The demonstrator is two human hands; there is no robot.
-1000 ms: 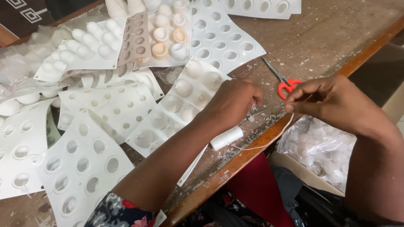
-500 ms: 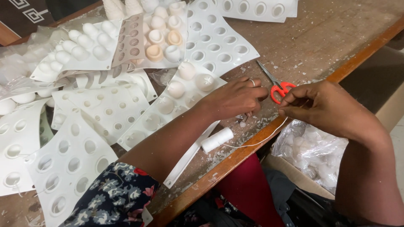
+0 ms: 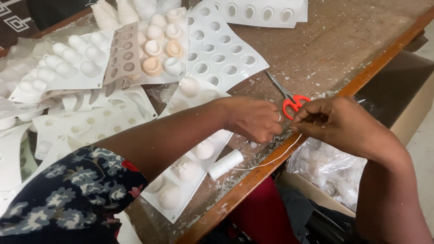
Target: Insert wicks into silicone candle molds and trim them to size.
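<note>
Since half-second-earlier frame, your left hand (image 3: 255,118) has slid right, now meeting right hand (image 3: 337,121) just below orange-handled scissors (image 3: 291,101). Both hands' fingertips pinched together on white thread (image 3: 275,159). Thread hangs from that pinch, curving down-left along table edge (image 3: 361,77) to white spool (image 3: 225,164), lying on its side left of scissors, nearer your left hand. White moulds (image 3: 217,49) beyond.

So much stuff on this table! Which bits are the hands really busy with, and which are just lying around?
In use:
- left hand and right hand, close together, pinching a thin white string
- white spool the string runs from

Lying about:
- red-handled scissors, untouched
- white mould sheets spread over the table
- clear bag of white pieces below the table edge
</note>
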